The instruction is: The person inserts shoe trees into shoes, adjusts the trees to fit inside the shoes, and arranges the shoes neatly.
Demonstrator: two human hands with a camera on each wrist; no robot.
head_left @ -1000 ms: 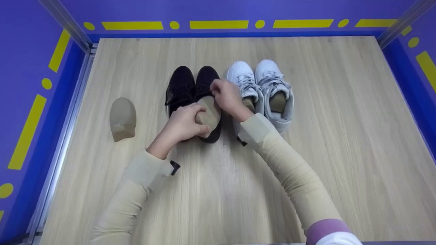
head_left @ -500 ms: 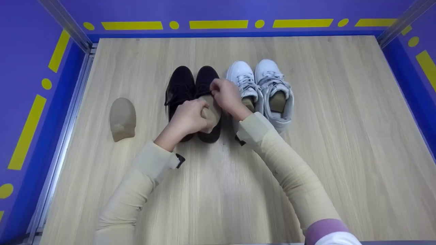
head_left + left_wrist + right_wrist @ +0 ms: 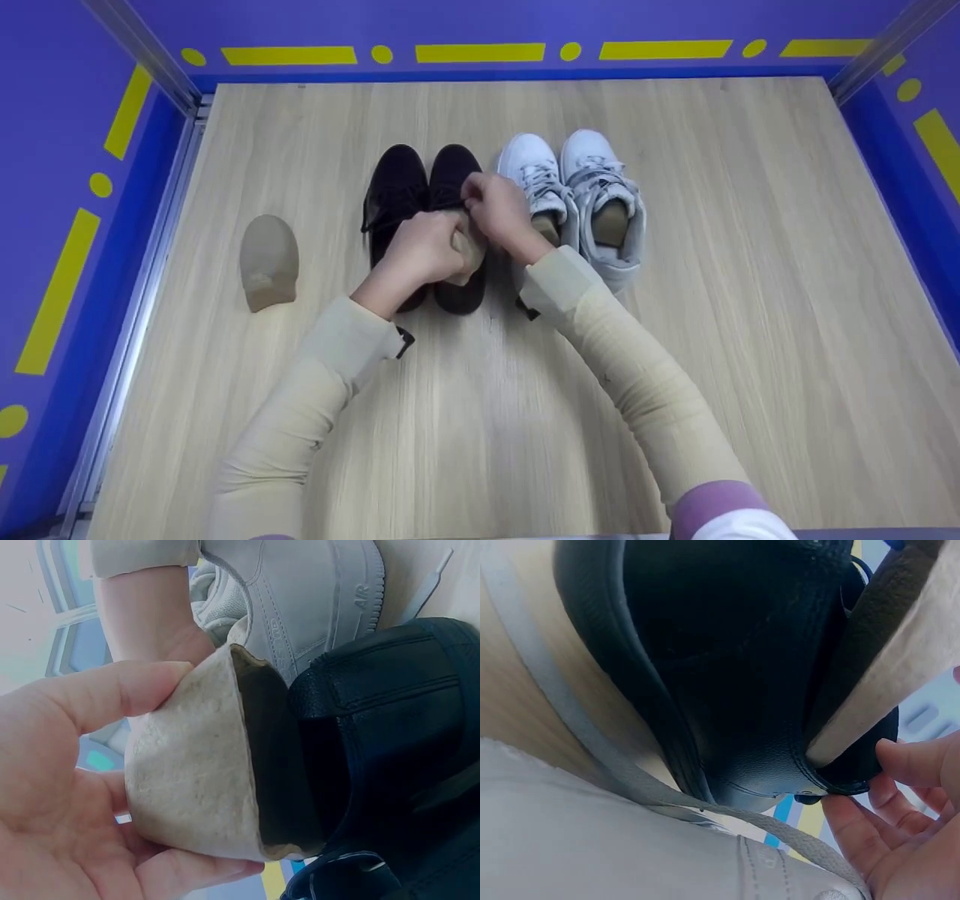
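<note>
Two black lace-up shoes stand side by side, a left one and a right one. My left hand grips a beige moulded shoe insert, thumb on one side and fingers on the other. The insert's front end is inside the opening of the right black shoe, as the right wrist view shows. My right hand pinches the black flap at that opening between thumb and fingers. Another beige shoe insert lies alone on the wooden board to the left.
Close on the right stand two white sneakers, a left one and a right one, each with a brown insert inside. A loose grey lace trails beside the black shoe. Blue walls with yellow marks bound the wooden board.
My left hand has moved forward and slightly right, pushing the insert deeper into the right black shoe. The right hand has stayed at the flap.
</note>
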